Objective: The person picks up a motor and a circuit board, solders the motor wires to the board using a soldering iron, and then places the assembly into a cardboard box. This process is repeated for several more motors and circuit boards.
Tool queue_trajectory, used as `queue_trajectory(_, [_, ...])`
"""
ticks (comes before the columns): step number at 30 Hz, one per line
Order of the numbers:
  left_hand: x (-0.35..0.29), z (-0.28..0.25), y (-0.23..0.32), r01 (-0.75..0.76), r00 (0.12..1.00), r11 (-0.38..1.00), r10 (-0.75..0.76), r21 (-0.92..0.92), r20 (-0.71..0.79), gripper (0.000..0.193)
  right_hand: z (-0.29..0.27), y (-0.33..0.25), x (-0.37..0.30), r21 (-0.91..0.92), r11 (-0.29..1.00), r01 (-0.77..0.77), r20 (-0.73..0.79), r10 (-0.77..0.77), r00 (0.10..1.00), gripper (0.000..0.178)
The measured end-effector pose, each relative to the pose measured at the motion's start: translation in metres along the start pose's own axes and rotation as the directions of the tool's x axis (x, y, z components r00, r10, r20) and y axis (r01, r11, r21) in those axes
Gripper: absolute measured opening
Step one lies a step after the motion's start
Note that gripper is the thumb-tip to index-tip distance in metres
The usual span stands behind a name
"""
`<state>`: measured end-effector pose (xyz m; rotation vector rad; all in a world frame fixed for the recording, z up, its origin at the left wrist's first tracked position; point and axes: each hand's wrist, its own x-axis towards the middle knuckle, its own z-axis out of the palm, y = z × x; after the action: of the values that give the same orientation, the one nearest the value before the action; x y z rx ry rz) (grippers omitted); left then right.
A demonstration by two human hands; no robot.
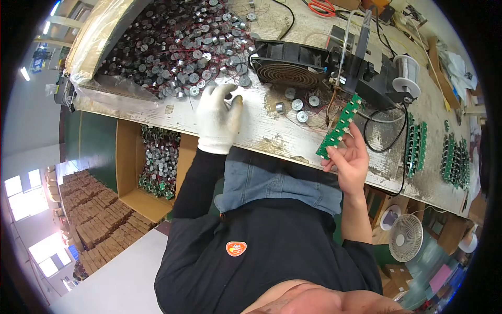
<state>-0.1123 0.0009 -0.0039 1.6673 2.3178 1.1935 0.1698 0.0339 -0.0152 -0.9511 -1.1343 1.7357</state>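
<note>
In the head view my left hand (217, 115), in a white glove, is over the front of the bench beside a heap of small round metal motors (183, 55) with thin red wires. Its thumb and fingers are apart, and I see nothing between them. Between the thumb and fingers of my bare right hand (351, 162) is a narrow green circuit board strip (341, 128), held by its lower end and tilted. The strip's upper end comes up beside the soldering stand (361, 57). A few loose motors (298, 104) lie between my two hands.
A black fan (290, 65) sits behind the loose motors. A solder wire spool (407, 73) is at the right of the stand, with a black cable (387, 149) looping down. More green board strips (415, 146) lie at far right. A cardboard box (130, 172) is below the bench's left side.
</note>
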Motion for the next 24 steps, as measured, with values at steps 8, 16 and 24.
queue_trajectory(8, [0.031, 0.005, -0.015, -0.281, 0.959, 0.913, 0.255, 0.297, 0.122, 0.017, 0.002, 0.001, 0.000, 0.009, 1.000, 0.006, 0.000, -0.006, 1.000, 0.067])
queue_trajectory(16, [0.031, -0.007, -0.018, -0.317, 0.941, 0.935, 0.289, 0.158, 0.175, 0.019, 0.001, 0.001, 0.000, 0.000, 1.000, 0.013, 0.012, -0.013, 1.000, 0.067])
queue_trajectory(24, [-0.016, -0.013, 0.006, -0.239, 0.936, 0.955, 0.275, -0.177, 0.220, 0.019, 0.000, 0.001, 0.000, -0.004, 1.000, 0.005, 0.000, -0.005, 1.000, 0.067])
